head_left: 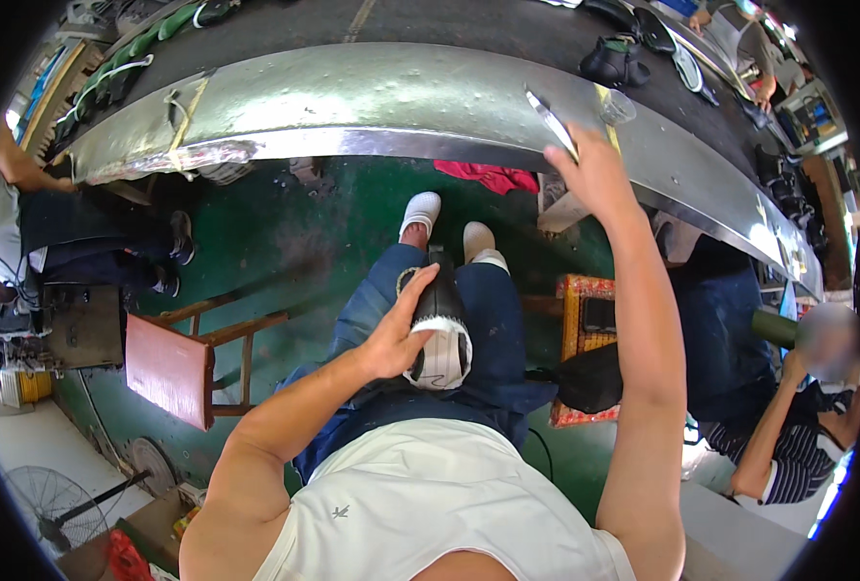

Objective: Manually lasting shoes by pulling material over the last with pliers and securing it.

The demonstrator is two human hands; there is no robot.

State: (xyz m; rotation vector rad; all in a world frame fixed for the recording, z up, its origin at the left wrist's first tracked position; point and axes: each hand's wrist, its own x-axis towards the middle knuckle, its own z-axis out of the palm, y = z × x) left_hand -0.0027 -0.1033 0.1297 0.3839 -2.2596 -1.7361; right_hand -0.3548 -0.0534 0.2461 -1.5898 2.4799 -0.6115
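Observation:
On my lap, between my thighs, lies a black shoe (pixel 438 295) with a ragged white edge and a pale, rounded end towards me. My left hand (pixel 396 334) is closed round its left side, thumb over the pale part and fingers along the black. Out to the front right, my right hand (pixel 594 174) grips a slim silver tool (pixel 550 118) with a narrow tip. That tip points away from me and to the left, above the metal ledge (pixel 352 97). Whether the tool touches the ledge I cannot tell.
Beyond the ledge runs a dark belt (pixel 430 29), with black shoes (pixel 614 63) at right and green-black ones at left. A brown-topped stool (pixel 170 368) stands left, a fan (pixel 57 508) lower left. Co-workers sit at both sides. Red cloth (pixel 488 176) lies under the ledge.

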